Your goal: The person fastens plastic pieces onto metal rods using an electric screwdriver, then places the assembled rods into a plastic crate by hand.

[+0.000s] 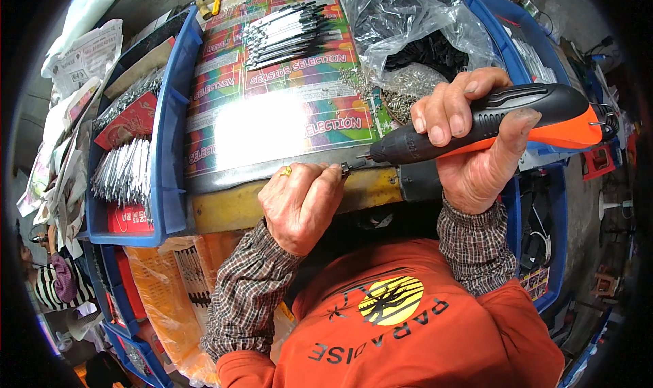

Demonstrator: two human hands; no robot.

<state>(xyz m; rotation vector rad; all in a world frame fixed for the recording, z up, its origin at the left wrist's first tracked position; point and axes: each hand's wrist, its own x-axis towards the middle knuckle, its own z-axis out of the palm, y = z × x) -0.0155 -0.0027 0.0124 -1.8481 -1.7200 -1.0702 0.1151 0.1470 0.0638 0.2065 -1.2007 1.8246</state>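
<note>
Fingers of the person's left hand (294, 208) are pinched together on a small dark part (347, 170), at the near edge of the surface (235, 178), close to the middle of the scene. Fingers of the right hand (468, 177) are closed round a black and orange power screwdriver (505, 106), the fingertips on its far side and the thumb on its near side. It lies nearly level, its narrow nose pointing left at the small part; whether the bit touches it, I cannot tell.

Judging by its bulk, the screwdriver is the heavier item, stiff and hard-shelled. Its ribbed black middle looks like the best place to hold: grippy, and clear of the bit. The small part is probably very light and rigid, perhaps smooth enough to slip or twist if pressed off-centre. It seems best pinched at its left end, leaving the right end free, with fingertips kept back from the bit.

Farther off on the surface lies a bundle of slim black and white sticks (286, 36), likely light, stiff and apt to roll. To their right are loose small metal pieces (408, 101) and a crinkled clear plastic bag (394, 14). A blue tray (170, 136) stands at left.
</note>
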